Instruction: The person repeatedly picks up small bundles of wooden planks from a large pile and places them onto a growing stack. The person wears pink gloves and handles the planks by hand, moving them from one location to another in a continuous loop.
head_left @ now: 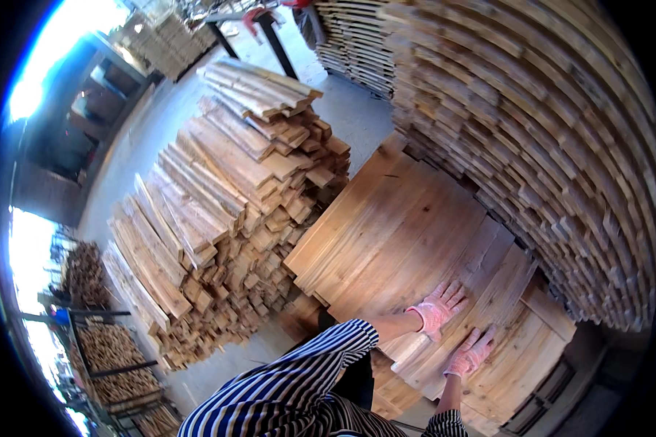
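Note:
Both of my hands wear pink knit gloves and rest on flat wooden boards (393, 233) laid side by side in a broad layer. My left hand (442, 309) lies palm down with fingers spread, pointing toward the far side. Just to its right and nearer me, my right hand (471, 352) lies flat on the boards, its fingers stretched out. A greyish, rougher plank (492, 251) lies among the smoother brown ones just beyond the hands. Neither hand is wrapped around anything. The undersides of both palms are hidden.
A large pile of loose planks (226, 211) stands to the left, with uneven ends facing me. Along the right rises a tall stack of boards (517, 124). A dark metal frame (270, 44) stands at the back. Racks of short wood pieces (116, 357) are at the lower left.

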Action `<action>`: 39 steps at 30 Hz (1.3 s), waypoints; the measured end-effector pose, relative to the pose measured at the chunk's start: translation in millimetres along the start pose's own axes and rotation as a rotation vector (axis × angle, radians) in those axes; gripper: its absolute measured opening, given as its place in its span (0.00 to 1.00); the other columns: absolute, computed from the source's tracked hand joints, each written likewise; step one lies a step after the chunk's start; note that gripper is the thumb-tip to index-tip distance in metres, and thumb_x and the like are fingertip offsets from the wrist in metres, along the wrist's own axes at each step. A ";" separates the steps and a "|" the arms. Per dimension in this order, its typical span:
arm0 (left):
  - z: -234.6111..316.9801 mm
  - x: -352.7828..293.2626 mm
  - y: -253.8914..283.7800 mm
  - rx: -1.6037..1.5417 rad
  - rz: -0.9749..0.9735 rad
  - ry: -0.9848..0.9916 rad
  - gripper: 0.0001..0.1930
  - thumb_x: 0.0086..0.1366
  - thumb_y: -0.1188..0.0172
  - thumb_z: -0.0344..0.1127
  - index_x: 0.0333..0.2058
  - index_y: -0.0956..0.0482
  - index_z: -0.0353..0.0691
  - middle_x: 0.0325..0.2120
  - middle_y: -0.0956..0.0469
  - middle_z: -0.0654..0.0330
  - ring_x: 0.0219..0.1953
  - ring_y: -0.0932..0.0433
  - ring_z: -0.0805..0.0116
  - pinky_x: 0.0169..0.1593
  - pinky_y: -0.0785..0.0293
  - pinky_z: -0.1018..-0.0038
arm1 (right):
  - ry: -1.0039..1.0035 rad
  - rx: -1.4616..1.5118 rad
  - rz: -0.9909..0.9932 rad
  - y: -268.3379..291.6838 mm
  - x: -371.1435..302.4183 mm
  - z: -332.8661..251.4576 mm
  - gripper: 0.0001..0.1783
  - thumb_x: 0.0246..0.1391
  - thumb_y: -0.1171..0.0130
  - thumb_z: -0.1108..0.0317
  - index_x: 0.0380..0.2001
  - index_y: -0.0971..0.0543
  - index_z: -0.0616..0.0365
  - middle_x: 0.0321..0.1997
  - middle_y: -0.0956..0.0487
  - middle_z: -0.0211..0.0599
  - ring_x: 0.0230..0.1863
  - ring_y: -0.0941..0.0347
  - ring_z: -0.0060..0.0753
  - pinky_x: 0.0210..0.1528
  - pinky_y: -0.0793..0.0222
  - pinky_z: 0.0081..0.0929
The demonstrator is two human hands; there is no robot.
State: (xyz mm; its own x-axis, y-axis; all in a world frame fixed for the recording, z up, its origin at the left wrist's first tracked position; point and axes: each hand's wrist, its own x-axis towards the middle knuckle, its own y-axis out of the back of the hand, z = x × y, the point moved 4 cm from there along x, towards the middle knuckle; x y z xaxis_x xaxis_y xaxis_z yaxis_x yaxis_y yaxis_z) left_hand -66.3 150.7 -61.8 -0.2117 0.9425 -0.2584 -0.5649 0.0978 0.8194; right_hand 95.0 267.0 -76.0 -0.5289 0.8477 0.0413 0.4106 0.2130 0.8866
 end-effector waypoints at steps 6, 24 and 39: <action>10.2 -73.6 12.0 -0.313 0.270 0.156 0.51 0.58 0.35 0.58 0.72 0.46 0.35 0.72 0.46 0.39 0.75 0.53 0.37 0.75 0.59 0.43 | 0.078 -0.142 -0.024 -6.1 -5.8 -1.5 0.36 0.72 0.58 0.44 0.73 0.41 0.57 0.66 0.32 0.63 0.61 0.34 0.67 0.63 0.38 0.49; -132.9 -235.2 36.4 -0.653 0.842 0.309 0.41 0.66 0.41 0.57 0.69 0.39 0.36 0.70 0.42 0.43 0.74 0.48 0.39 0.76 0.56 0.44 | -0.111 -0.258 -0.125 -23.9 -7.5 -6.1 0.32 0.75 0.64 0.49 0.77 0.47 0.46 0.78 0.41 0.48 0.75 0.43 0.54 0.75 0.46 0.40; -354.0 -172.4 114.6 -0.549 0.397 0.880 0.46 0.51 0.28 0.63 0.59 0.26 0.34 0.57 0.23 0.43 0.59 0.23 0.46 0.62 0.28 0.61 | -0.333 -0.221 -0.040 -30.4 -9.5 14.9 0.32 0.72 0.58 0.48 0.74 0.40 0.43 0.63 0.28 0.56 0.63 0.32 0.57 0.66 0.39 0.45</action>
State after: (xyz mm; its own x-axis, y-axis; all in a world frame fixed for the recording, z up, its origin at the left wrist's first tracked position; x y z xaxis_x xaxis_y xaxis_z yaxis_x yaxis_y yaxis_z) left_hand -376.9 -113.7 -104.5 -0.8253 0.2983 -0.4795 -0.5618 -0.5205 0.6430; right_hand 98.6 259.7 -110.2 -0.2570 0.9597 -0.1141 0.2062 0.1698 0.9637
